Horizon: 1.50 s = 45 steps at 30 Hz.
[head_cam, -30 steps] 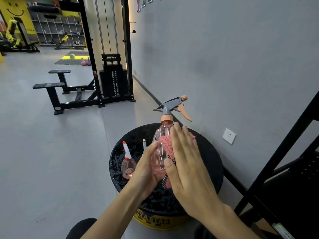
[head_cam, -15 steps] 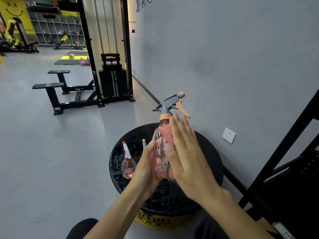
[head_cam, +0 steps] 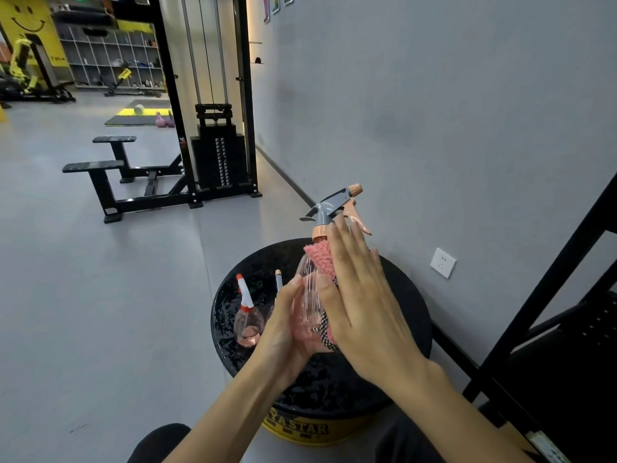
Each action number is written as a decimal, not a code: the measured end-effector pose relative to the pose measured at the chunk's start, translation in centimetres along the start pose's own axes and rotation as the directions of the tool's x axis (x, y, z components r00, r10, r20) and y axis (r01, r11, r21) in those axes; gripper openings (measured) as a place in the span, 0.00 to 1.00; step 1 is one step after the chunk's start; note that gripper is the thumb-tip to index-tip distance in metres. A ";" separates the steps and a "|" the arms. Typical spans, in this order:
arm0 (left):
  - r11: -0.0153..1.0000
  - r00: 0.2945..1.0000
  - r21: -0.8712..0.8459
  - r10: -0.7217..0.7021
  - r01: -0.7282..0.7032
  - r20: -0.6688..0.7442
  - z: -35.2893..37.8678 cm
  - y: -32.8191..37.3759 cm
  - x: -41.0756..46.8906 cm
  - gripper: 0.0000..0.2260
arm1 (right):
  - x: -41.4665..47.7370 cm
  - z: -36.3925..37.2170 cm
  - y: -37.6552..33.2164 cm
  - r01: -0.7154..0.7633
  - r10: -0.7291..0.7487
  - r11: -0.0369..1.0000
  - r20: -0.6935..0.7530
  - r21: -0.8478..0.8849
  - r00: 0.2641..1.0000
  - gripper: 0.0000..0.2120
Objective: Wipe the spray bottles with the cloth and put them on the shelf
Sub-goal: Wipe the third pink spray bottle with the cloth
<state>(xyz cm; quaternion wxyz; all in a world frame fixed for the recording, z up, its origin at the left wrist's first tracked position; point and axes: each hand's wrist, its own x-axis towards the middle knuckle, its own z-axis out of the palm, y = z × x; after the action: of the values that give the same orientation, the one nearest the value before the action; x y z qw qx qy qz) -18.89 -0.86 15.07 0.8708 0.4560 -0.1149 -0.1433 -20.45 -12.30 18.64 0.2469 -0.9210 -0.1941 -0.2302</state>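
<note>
Two hands work on one pink spray bottle (head_cam: pixel 307 297), held upright above a round black table (head_cam: pixel 405 307) close to the grey wall. The left hand (head_cam: pixel 283 332) grips the lower body of the bottle from the left, its fingers and thumb curled round the clear plastic. The right hand (head_cam: pixel 362 305) lies flat with straight, closed fingers and presses a pink cloth (head_cam: pixel 319 259) against the right side of the bottle. The fingertips reach up to the orange collar under the grey trigger head. A fluffy corner of the cloth shows at the bottle's shoulder, and a checked edge shows lower down beside the palm.

On the table, left of the hands, stands a small bottle (head_cam: pixel 247 324) with a white and orange nozzle. Just right of it the tip of a second nozzle (head_cam: pixel 278 279) rises behind the left hand. At the right edge is a black shelf (head_cam: pixel 551 295), well apart from the bottle. A white socket (head_cam: pixel 442 263) sits on the wall between table and shelf. Far left are a weight machine (head_cam: pixel 213 155) and a black bench (head_cam: pixel 100 168).
</note>
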 end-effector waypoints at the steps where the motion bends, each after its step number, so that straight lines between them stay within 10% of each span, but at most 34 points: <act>1: 1.000 1.000 -0.009 0.001 -0.001 -0.012 -0.1 0.0 0.0 0.18 | -0.3 0.1 0.0 -0.002 0.002 1.000 0.004 0.018 1.000 0.28; 45: 0.997 0.996 -0.036 -0.070 0.068 -0.058 -1.2 -0.6 -0.1 0.20 | -2.0 1.0 0.2 -0.024 0.020 0.990 0.031 0.140 0.999 0.28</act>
<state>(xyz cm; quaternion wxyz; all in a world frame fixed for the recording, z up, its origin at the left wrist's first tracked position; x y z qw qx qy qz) -18.71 -0.20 13.87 0.8759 0.4490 -0.0707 -0.1618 -21.64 -12.41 16.75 0.3109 -0.9067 -0.2033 -0.1996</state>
